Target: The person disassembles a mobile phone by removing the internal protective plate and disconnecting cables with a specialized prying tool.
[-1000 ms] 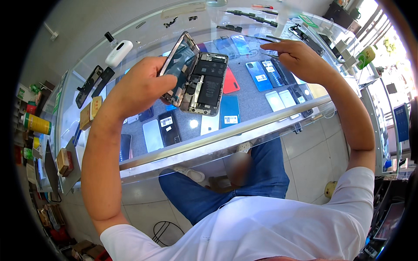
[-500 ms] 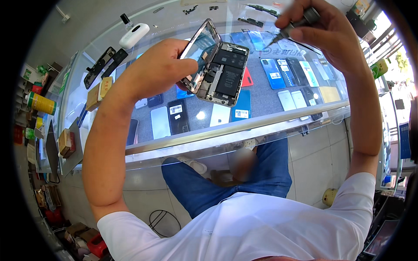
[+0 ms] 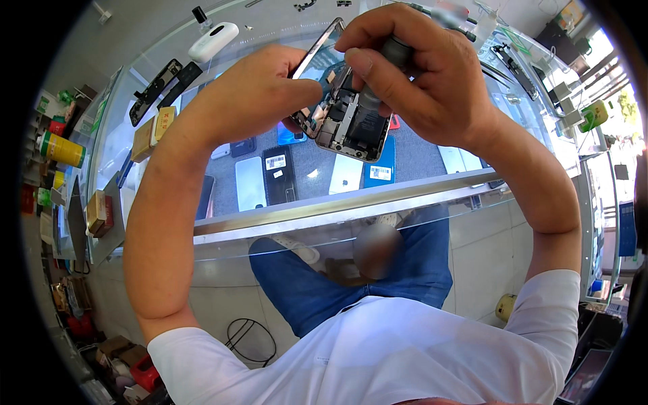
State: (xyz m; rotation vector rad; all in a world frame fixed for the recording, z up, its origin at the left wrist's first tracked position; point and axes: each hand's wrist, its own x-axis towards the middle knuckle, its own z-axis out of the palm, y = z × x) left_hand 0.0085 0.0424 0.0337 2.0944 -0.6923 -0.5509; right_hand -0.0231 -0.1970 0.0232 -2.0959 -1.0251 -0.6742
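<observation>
My left hand [image 3: 273,94] grips an opened smartphone [image 3: 368,128] by its left side, thumb near the raised screen [image 3: 328,57]. The screen stands tilted up along the left edge of the body, where a black battery and silver metal parts show. My right hand [image 3: 435,84] is closed round a small screwdriver [image 3: 396,51] with a dark cylindrical handle. Its shaft points down into the phone's inside, over the upper part. The tip is hidden by fingers and glare, so I cannot tell what it touches.
Under the phone lies a glass display counter with a metal front edge [image 3: 304,210]; several phones, among them a black one [image 3: 279,175], lie beneath the glass. A white oval case [image 3: 214,42], dark phone parts [image 3: 154,92] and small boxes [image 3: 154,133] sit at left. Tweezers [image 3: 496,74] rest at right.
My right hand has come down and left with the screwdriver, from the upper right to over the opened phone. My left hand still holds the phone, nearly in place.
</observation>
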